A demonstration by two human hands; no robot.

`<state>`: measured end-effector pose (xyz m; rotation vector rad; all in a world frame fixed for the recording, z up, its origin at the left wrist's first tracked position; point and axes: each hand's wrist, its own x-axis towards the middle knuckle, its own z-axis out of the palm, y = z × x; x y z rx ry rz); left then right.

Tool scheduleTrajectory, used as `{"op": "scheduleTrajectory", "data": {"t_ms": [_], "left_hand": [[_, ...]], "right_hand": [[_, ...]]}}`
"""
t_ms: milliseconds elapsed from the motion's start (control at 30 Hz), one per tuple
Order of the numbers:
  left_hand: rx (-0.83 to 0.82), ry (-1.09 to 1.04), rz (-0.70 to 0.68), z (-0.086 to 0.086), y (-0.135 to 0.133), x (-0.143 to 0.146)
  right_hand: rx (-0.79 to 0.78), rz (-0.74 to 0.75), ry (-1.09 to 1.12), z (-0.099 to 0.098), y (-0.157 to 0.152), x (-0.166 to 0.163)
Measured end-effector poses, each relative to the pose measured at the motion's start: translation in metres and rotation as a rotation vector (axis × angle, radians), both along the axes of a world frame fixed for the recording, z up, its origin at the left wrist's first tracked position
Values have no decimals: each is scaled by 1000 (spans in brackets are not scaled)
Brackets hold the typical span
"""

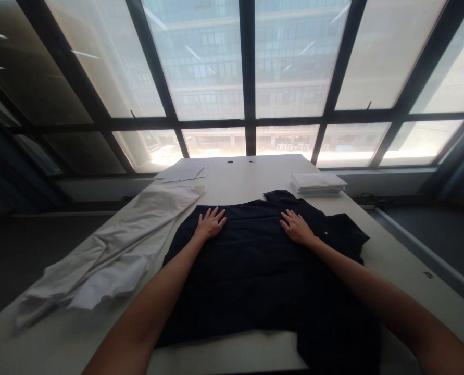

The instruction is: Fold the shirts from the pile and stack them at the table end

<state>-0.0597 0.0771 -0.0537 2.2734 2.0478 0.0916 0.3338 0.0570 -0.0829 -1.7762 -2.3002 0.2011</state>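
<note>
A dark navy shirt (247,265) lies spread on the white table (235,177), its collar end to the right and a short sleeve sticking out at the far right. My left hand (210,224) rests flat on the shirt near its far left corner, fingers spread. On the far right part of the body of the shirt, my right hand (296,227) also lies palm down with its fingers apart. Neither hand grips the cloth. Part of the shirt's near right side is in deep shade under my right forearm.
Crumpled light trousers or similar pale cloth (110,250) stretch along the table's left side. Loose papers (183,172) lie at the far left. A folded white cloth stack (318,183) sits at the far right. Large dark-framed windows (247,78) stand beyond the table.
</note>
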Motion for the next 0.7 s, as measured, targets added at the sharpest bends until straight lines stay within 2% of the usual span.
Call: {"op": "scheduleTrajectory", "data": {"t_ms": [100,167,200,267,333,400,467,567,700], "left_hand": [[-24,-22,-45,8,-3,2],[-8,-37,-59,14,-13,20],[20,-47,-69,15,-20,35],[79,-46,-206,13,-37,76],[54,-64,-328,7,-54,121],[4,-100,-368,-1,-65,156],[18,-125,-365,-7,-69,171],[39,-115,-338,-10,-70,154],[21,-44,-233,-6,-72,81]], "right_hand": [[-10,-51,-26,3,-3,8],[-6,-67,-47,4,-3,12],[1,-73,-57,5,-3,14],[15,-79,-76,4,-4,16],[23,-79,-90,2,-5,20],[21,-94,-98,-1,-5,27],[18,-117,-102,-3,-6,37],[18,-137,-111,-4,-8,49],[24,-145,-122,-3,-10,51]]}}
